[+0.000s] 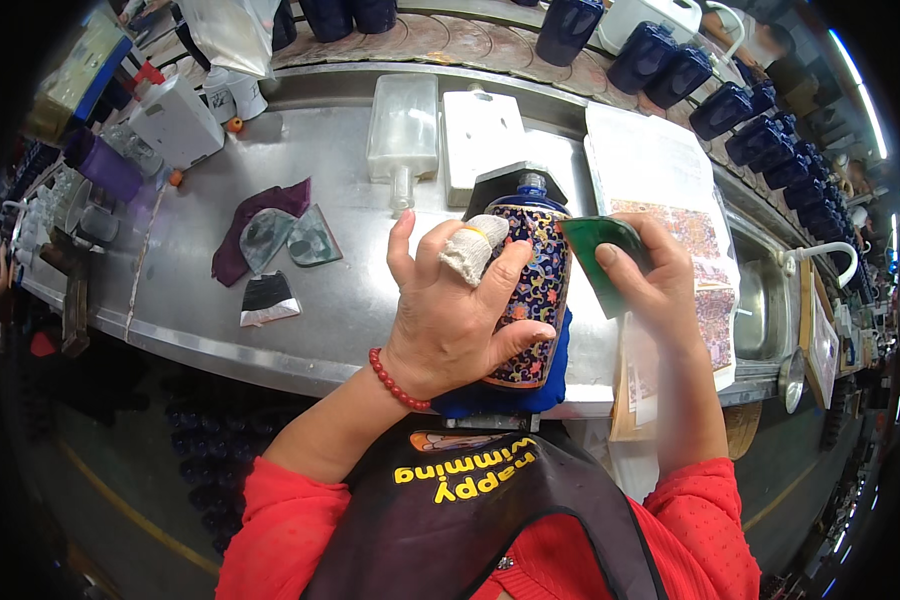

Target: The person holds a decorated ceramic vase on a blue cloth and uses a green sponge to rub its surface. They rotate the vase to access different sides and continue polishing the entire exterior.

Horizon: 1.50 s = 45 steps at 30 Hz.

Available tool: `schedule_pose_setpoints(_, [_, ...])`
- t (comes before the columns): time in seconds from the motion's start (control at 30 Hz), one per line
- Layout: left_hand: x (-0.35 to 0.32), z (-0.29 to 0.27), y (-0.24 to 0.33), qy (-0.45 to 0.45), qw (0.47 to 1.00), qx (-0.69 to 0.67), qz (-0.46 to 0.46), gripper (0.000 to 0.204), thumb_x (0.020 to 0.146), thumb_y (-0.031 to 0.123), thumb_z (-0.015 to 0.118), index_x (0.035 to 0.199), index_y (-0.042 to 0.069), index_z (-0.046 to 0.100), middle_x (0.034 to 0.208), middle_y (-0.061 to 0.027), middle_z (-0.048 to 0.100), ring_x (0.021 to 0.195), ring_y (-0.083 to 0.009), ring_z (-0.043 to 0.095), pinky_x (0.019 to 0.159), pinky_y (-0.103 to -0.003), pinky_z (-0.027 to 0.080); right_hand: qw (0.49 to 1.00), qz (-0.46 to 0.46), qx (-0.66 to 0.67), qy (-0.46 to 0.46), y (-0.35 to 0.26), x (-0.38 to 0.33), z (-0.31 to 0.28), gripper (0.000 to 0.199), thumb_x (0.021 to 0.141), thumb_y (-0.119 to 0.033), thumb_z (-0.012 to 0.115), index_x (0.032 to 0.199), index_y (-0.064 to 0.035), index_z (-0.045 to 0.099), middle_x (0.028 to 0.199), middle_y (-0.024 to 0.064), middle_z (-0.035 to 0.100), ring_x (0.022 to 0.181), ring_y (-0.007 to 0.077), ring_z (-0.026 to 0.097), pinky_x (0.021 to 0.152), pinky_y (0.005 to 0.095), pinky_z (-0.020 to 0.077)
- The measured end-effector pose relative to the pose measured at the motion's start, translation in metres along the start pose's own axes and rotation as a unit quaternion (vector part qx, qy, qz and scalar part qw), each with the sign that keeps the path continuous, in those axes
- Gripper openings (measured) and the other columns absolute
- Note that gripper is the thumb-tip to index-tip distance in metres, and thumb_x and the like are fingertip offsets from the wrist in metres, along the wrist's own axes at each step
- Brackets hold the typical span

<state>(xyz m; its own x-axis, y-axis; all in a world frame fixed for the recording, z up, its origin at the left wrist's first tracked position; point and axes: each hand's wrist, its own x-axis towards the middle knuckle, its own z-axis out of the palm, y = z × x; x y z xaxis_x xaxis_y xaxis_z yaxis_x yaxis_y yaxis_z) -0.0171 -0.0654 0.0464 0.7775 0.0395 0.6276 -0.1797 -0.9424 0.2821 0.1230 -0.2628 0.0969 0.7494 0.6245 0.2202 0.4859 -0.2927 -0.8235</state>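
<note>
Steel workbench [350, 300], patterned blue bottle [532, 290] lengthwise, neck pointing away, left hand [450, 310] gripping it, right hand [650, 285] pinching green card [600, 255]

Head camera, looking down, close workbench [300, 310]

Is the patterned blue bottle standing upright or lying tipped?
Tipped: the patterned blue bottle lies on a blue cloth, neck pointing away, steadied by the left hand.

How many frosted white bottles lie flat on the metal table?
2. One frosted bottle lies with its neck toward the person; a second white bottle lies just right of it, behind the patterned bottle in the left hand. Others may be hidden.
</note>
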Motion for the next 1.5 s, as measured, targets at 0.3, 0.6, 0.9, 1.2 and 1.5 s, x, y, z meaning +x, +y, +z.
schedule_pose_setpoints(0.3, [0.0015,0.003,-0.0011,-0.004,1.0,0.024,0.013,0.075,0.092,0.068,0.052,0.133,0.007,0.063,0.125,-0.012,0.061,0.124,-0.0308,0.04,0.113,-0.066,0.016,0.999,0.037,0.007,-0.025,-0.0008,-0.0011,-0.0029,0.023,0.094,-0.012,0.07,0.113,0.0012,0.065,0.097,0.0019,0.067,0.086,0.0067,0.06,0.076,0.0215,0.0484])
schedule_pose_setpoints(0.6, [0.0022,0.0042,-0.0007,-0.001,0.999,0.039,0.017,0.075,0.091,0.068,0.052,0.129,0.005,0.064,0.125,-0.0134,0.061,0.126,-0.0314,0.039,0.112,-0.067,0.016,0.999,0.038,0.009,-0.028,-0.0016,0.0008,-0.0032,0.023,0.094,-0.011,0.07,0.113,0.0012,0.066,0.097,0.0018,0.067,0.087,0.006,0.06,0.076,0.0211,0.0487])
schedule_pose_setpoints(0.9, [0.0031,0.0029,-0.001,0.001,0.999,0.036,0.015,0.075,0.092,0.068,0.051,0.13,0.004,0.065,0.124,-0.0141,0.061,0.126,-0.0308,0.04,0.113,-0.067,0.016,1.0,0.017,0.007,-0.016,-0.0021,0.0036,-0.0007,0.021,0.093,-0.01,0.07,0.111,0.0013,0.067,0.091,0.0024,0.067,0.081,0.0069,0.06,0.071,0.0221,0.0484])
schedule_pose_setpoints(1.2, [0.001,0.0034,-0.001,0.005,1.0,0.024,0.016,0.076,0.093,0.068,0.05,0.132,0.004,0.064,0.123,-0.0152,0.06,0.127,-0.031,0.04,0.113,-0.066,0.015,1.0,0.008,0.0,-0.019,-0.0035,0.005,0.0001,0.022,0.093,-0.01,0.07,0.111,0.0013,0.067,0.091,0.0023,0.067,0.081,0.0074,0.06,0.072,0.0225,0.048])
schedule_pose_setpoints(1.5, [0.0021,0.0047,0.0021,0.004,1.0,-0.002,0.007,0.077,0.091,0.066,0.054,0.136,0.003,0.061,0.13,-0.0131,0.06,0.128,-0.0312,0.04,0.113,-0.065,0.014,1.0,-0.026,0.0,0.008,-0.0017,0.007,0.0031,0.02,0.09,-0.011,0.071,0.107,0.0012,0.069,0.081,0.0032,0.066,0.072,0.0086,0.059,0.064,0.025,0.0478])
